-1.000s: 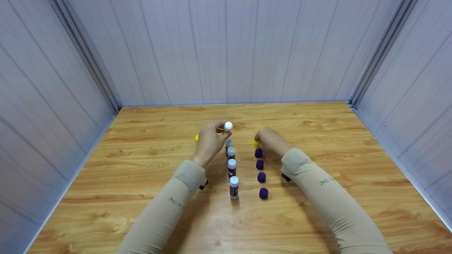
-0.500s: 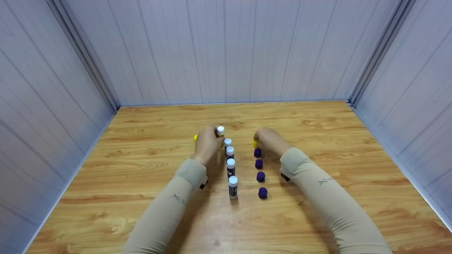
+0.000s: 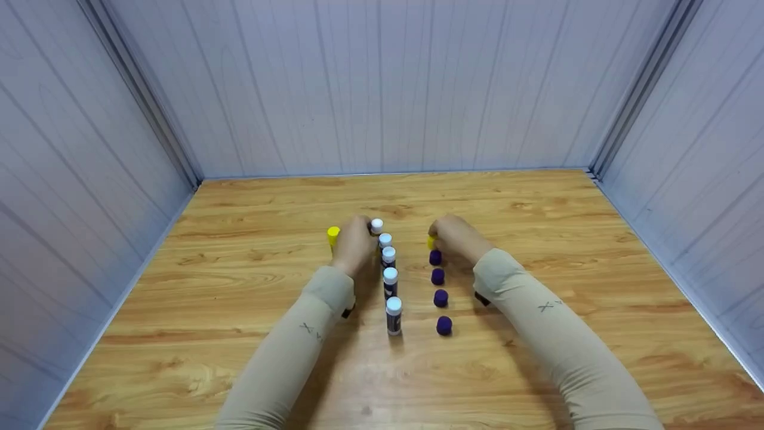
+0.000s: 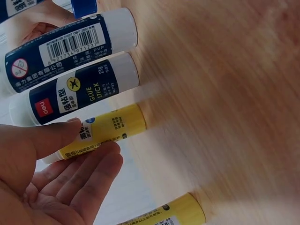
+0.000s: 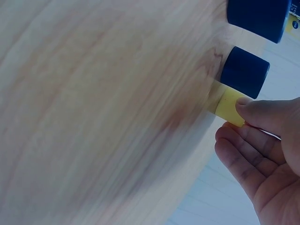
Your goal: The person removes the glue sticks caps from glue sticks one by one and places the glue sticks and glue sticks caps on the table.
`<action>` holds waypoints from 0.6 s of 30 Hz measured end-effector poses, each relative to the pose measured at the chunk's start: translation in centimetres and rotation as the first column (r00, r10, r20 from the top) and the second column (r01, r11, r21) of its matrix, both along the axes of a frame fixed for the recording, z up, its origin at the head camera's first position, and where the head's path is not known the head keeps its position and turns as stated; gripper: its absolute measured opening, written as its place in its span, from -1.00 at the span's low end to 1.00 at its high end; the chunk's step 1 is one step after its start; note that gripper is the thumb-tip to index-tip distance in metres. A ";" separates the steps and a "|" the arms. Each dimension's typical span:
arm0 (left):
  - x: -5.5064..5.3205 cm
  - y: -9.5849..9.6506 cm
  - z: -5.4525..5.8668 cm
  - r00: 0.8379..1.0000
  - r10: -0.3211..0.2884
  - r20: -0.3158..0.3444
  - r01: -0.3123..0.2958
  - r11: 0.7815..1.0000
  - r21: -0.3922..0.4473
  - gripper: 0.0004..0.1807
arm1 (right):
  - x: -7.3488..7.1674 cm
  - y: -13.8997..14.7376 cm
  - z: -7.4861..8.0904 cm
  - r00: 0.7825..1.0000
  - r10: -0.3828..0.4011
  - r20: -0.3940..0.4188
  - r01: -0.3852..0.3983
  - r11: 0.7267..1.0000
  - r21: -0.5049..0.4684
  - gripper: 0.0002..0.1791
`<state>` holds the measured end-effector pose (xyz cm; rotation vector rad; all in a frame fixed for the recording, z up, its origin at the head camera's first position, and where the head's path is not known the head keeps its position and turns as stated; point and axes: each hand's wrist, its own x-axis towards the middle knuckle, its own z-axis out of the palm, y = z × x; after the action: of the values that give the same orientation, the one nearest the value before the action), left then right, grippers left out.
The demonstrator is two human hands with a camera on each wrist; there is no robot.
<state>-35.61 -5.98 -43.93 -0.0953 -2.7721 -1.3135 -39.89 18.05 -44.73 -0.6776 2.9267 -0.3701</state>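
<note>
My left hand holds an uncapped yellow glue stick between thumb and fingers, its yellow base down at the tabletop. It stands at the far end of a row of dark blue glue sticks, uncapped with white tops up. Across from them, my right hand pinches a small yellow cap at the table. That cap sits beside the nearest dark blue cap, at the far end of a line of such caps. Left of my left hand is another yellow glue stick, upright with a yellow top.
The wooden table lies under everything. Pale panel walls rise behind it and on both sides. A narrow strip of tabletop separates the glue stick row from the cap line.
My left hand has lowered the yellow glue stick from above the row to the table at its far end, uncovering more of the other yellow stick. My right hand has stayed at the yellow cap.
</note>
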 end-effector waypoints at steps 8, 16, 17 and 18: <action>-0.6 0.2 -0.2 0.995 0.018 0.100 -0.028 0.994 0.107 -0.74 | 0.1 -0.1 0.0 1.000 -0.011 0.002 0.011 1.000 -0.003 -0.64; -0.8 0.2 -0.2 0.995 -0.009 0.098 0.001 0.997 0.078 -0.59 | 0.1 0.0 0.0 1.000 -0.012 0.008 0.012 1.000 0.009 -0.63; -0.8 0.2 -0.2 0.995 -0.019 0.101 0.013 0.998 0.065 -0.56 | 0.1 0.0 0.0 1.000 -0.013 0.008 0.013 1.000 0.007 -0.62; -0.8 0.2 -0.2 0.994 -0.029 0.107 0.024 0.999 0.049 -0.54 | 0.0 0.0 -0.1 1.000 -0.012 0.004 0.012 1.000 0.007 -0.62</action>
<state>-36.40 -5.74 -44.12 -0.0601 -2.8349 -1.4313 -39.88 18.09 -44.79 -0.6583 2.9280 -0.3624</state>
